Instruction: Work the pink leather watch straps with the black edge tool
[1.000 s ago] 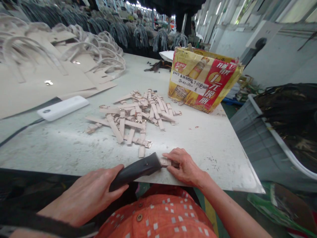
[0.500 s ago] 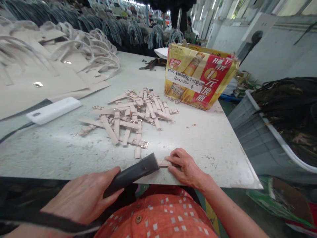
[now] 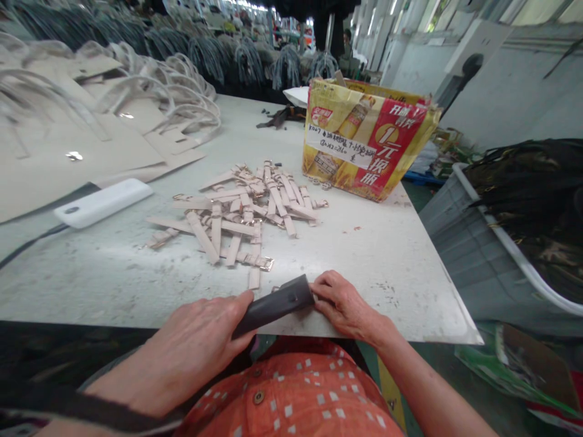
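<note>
My left hand (image 3: pixel 207 328) is wrapped round a dark grey, bar-shaped handheld tool (image 3: pixel 277 305). The tool lies low across the front of the table, and its far end reaches the fingertips of my right hand (image 3: pixel 344 303). Those fingers are pinched on the end of a beige buckle strap, which the tool now hides almost wholly. A bit of metal buckle (image 3: pixel 274 289) shows just behind the tool. Farther back is a loose pile of beige buckle straps (image 3: pixel 246 206) with gold-coloured buckles.
A yellow and red cardboard box (image 3: pixel 364 142) stands behind the pile. To the left lie a white elongated device (image 3: pixel 104 203) with a cord and beige panels with handles (image 3: pixel 113 136). Right of the table (image 3: pixel 392 267), a grey bin (image 3: pixel 473 243) holds dark goods.
My left hand has moved the tool right and slightly up, over the strap, until its end meets my right fingers. My right hand has barely moved.
</note>
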Tool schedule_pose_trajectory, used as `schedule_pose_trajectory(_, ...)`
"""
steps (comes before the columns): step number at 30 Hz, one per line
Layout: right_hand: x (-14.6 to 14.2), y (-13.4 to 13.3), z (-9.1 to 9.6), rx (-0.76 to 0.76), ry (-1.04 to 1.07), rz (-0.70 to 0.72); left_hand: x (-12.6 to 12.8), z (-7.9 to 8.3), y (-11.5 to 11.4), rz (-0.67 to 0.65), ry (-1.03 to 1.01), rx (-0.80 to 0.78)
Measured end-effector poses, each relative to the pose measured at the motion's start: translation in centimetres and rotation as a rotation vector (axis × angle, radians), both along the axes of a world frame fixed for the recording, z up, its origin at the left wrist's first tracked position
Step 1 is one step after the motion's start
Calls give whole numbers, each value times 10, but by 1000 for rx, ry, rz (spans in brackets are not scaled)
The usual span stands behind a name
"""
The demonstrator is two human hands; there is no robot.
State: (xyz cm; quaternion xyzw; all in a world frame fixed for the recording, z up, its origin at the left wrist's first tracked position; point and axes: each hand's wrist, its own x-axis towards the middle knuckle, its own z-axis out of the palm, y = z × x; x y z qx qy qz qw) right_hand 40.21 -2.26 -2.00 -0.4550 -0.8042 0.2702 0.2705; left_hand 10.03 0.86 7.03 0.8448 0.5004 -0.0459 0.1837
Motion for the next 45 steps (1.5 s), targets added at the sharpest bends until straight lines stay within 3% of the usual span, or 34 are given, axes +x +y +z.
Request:
schedule_pose_trajectory(8,3,1,-7,-14,90,-82,-1,13,14,70,184,-142)
schedule_pose_trajectory(12,2,1,-8,14,117,-68,-22,7,9,135,212,-153)
schedule_pose_trajectory(16,1,2,-8,29,149,-77,-35,-3,3,111,257,-110)
schedule_pose_trajectory(21,0,1,-6,50,168,-74,-18,3,0,58,334,-133)
schedule_pose_trajectory(25,0,1,-6,25,168,-73,4,10,0,15,276,-113)
schedule_pose_trajectory(30,1,2,-6,10,188,-91,13,6,2,20,237,-81)
schedule_pose_trajectory(38,0,2,-7,30,135,-107,-13,4,14,151,180,-109)
schedule_pose_trajectory(42,-1,2,-9,34,156,-112,-26,3,4,148,162,-156)
schedule_pose_trajectory(45,-2,2,-9,47,178,-106,-22,2,-4,115,217,-150)
